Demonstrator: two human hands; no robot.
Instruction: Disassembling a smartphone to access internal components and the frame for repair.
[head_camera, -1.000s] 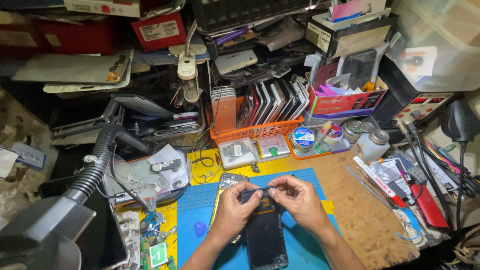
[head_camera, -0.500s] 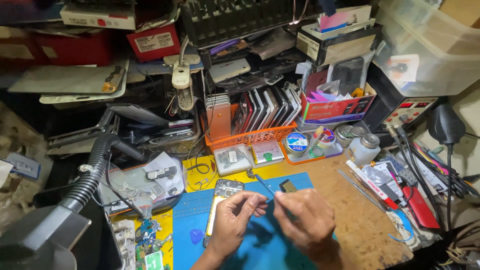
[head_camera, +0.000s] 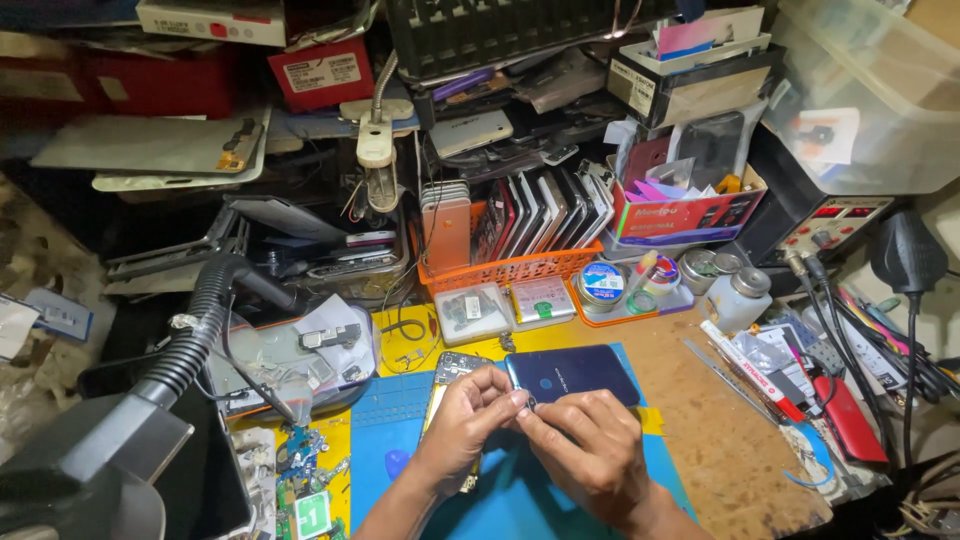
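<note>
Centrally, on the blue work mat (head_camera: 400, 410), lay a dark blue phone back cover (head_camera: 572, 374), its near edge pinched by the fingertips of both the left hand (head_camera: 462, 428) and the right hand (head_camera: 590, 450). Beneath the left hand sat an opened phone body (head_camera: 452, 372); behind stood an orange basket (head_camera: 510, 268) of upright phones.

A dark blue phone back cover (head_camera: 578, 373) lies over a blue mat (head_camera: 520, 490), behind it an orange basket (head_camera: 520, 268).
</note>
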